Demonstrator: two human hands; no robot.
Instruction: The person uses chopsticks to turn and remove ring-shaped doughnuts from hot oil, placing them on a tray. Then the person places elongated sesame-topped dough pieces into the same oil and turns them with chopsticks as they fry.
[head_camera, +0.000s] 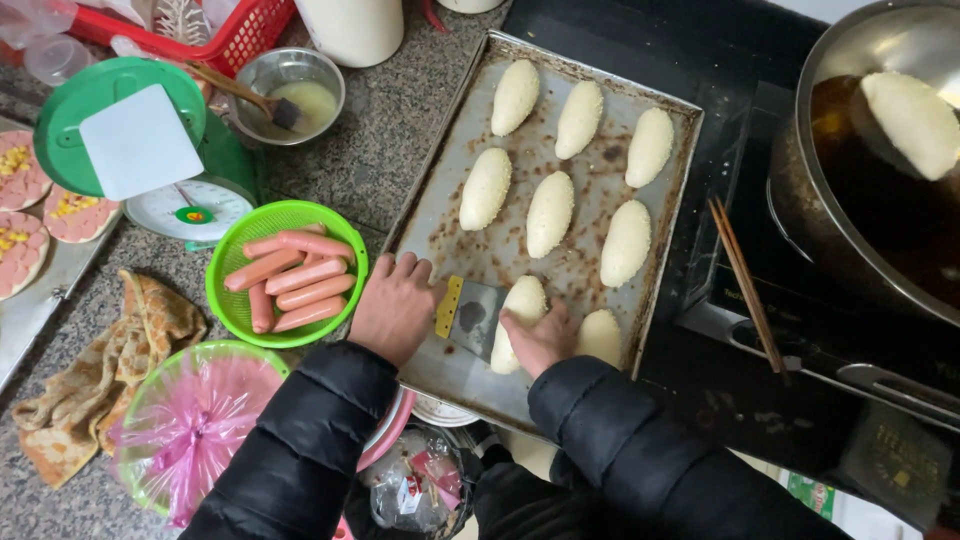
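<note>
- Baking tray (600, 110): a stained metal sheet at the centre of the view, lying on a speckled stone counter (390, 140); it carries nine pale dough rolls in rough rows.
- Pot (850, 200): at 3 o'clock from the tray, holding dark oil with one roll (912, 120) floating in it; a pair of chopsticks (748, 285) lies between tray and pot.
- Green basket (225, 300): at 9 o'clock from the tray, filled with pink sausages (295, 282); a kitchen scale (190, 208) stands beyond it at 11 o'clock.
- Left hand (395, 308): at the tray's 7 o'clock edge, fingers closed around the yellow handle of a scraper (470, 312), whose blade lies flat on the tray and points toward 3 o'clock.
- Right hand (542, 338): at the tray's 6 o'clock edge, fingers wrapped round a dough roll (520, 300) just beside the scraper blade.
- Small metal bowl (295, 95): at 10 o'clock, holding pale liquid and a brush.
</note>
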